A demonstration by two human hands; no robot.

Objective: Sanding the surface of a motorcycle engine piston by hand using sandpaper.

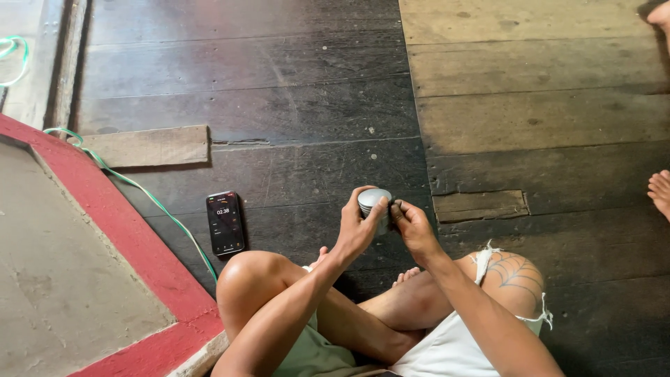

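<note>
A small round metal tin [373, 208] is gripped in the left hand [356, 227] above the crossed legs, its lid pinched by the right hand [412, 227]; a steady twist is judged needed.

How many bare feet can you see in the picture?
3. One foot peeks out between the sitting person's crossed legs. Another person's foot is at the right edge, and one more in the top right corner. The sitter's other foot is hidden.

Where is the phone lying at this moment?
In the head view, the phone lies on the dark wooden floor, left of the person's raised knee, beside the green cord.
</note>
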